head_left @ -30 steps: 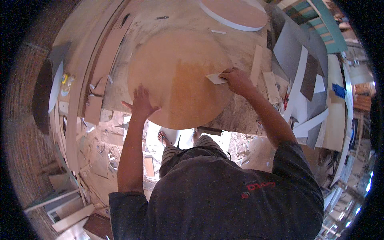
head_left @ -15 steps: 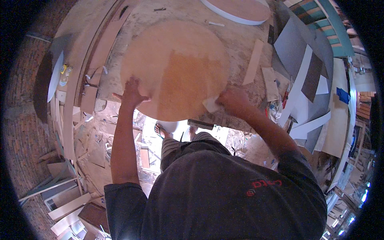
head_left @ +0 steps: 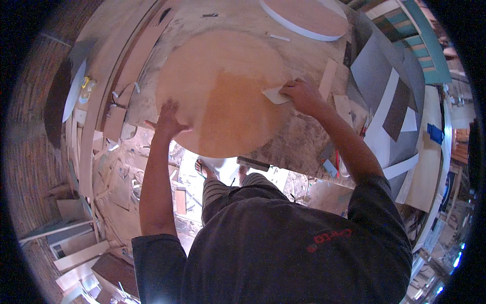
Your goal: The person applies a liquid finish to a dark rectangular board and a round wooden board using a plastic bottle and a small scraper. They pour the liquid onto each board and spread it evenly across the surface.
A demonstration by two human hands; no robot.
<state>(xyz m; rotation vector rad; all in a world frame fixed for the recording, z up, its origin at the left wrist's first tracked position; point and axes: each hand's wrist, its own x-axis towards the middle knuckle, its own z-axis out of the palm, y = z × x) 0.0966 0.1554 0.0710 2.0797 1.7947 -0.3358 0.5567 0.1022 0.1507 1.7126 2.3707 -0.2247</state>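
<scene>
**Spreader back on the far right of the disc**

While the left hand lies flat with fingers spread on the near-left edge of the round plywood disc, the right hand has swung back out to the disc's right rim. 0.5 s ago it was working low, near the edge closest to the body; 1 s ago it sat about where it is now. That looks like 1 full stroke across the darker, wet-looking patch that covers the disc's middle and right half, so the coating seems to be getting worked over rather than started.

Its grip is closed, fingers pinched on a small pale flat card whose free edge lies on the disc surface. The left hand holds nothing; it only presses down, open-palmed.

The disc rests on a rough, stained worktop, overhanging the near edge slightly. A 2nd disc with a white rim lies well apart at the far end, partly cut off by the frame.

Hard to make out: what the card is made of, and whether the dark patch is glue or stain. The person's torso hides the floor beneath, and fisheye bending warps the offcuts and strips at the left.
</scene>
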